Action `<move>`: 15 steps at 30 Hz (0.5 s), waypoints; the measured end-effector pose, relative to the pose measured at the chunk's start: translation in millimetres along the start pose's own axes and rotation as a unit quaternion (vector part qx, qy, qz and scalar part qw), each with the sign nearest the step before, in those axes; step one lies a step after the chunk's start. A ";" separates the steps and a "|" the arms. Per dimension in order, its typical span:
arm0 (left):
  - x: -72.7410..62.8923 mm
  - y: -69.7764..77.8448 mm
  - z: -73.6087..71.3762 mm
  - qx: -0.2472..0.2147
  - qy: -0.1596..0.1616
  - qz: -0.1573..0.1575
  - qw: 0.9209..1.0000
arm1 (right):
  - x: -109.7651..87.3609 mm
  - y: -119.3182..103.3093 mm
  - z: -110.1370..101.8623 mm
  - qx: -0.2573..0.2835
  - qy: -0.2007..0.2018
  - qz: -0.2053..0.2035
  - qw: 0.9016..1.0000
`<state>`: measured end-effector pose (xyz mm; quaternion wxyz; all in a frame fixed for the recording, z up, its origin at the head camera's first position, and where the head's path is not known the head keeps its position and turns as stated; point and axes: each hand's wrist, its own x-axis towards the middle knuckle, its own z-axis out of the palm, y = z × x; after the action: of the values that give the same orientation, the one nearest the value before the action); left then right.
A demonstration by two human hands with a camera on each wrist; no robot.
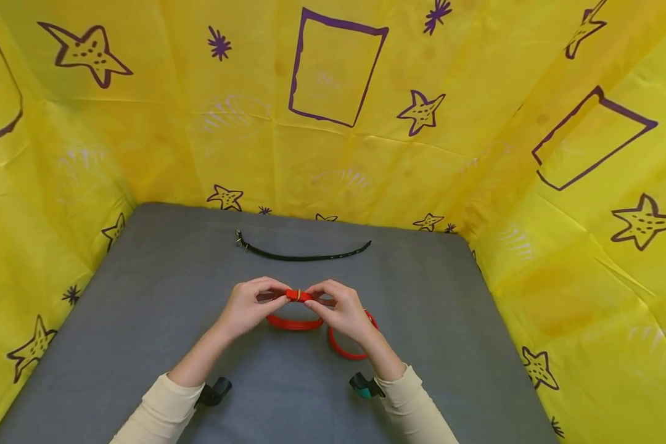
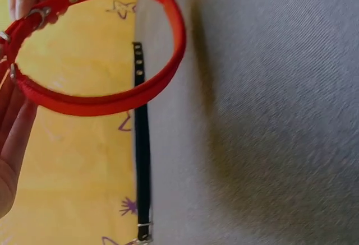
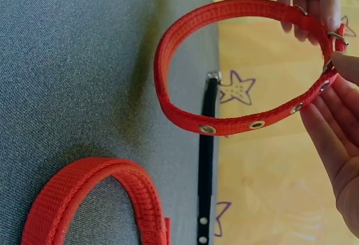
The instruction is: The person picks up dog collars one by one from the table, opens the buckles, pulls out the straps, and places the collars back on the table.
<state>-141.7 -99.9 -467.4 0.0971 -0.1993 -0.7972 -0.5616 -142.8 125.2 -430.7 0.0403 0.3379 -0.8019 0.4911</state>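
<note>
Both hands hold a red collar (image 1: 295, 324) by its buckle, above the grey tabletop. It forms a closed loop, with metal eyelets along the strap in the right wrist view. My left hand (image 1: 250, 306) pinches the strap left of the buckle (image 1: 298, 295) between thumb and fingers. From the other side my right hand (image 1: 338, 306) pinches the strap just right of the buckle. A second red collar (image 3: 92, 194), also looped, lies on the table under the right forearm, which partly hides it in the head view.
A black collar (image 1: 305, 258) lies stretched out on the grey table (image 1: 422, 296) beyond the hands, its buckle end to the left. Yellow cloth (image 1: 344, 154) with purple stars and outlines walls the table at the back and both sides. A dark wrist device (image 1: 215, 391) sits on the left wrist.
</note>
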 end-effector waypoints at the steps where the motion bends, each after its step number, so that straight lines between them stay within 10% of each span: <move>1: 0.6 1.3 -1.3 0.004 -0.011 -0.001 1.000 | -0.1 0.0 -0.1 -0.002 0.000 -0.002 1.000; 15: 4.3 8.5 -7.1 0.110 -0.070 0.003 0.991 | -1.7 3.9 -0.5 -0.009 -0.005 -0.018 1.000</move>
<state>-142.4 -103.2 -456.0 0.0638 -0.2292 -0.8581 -0.4551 -143.9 127.6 -434.0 0.0485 0.3541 -0.8002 0.4816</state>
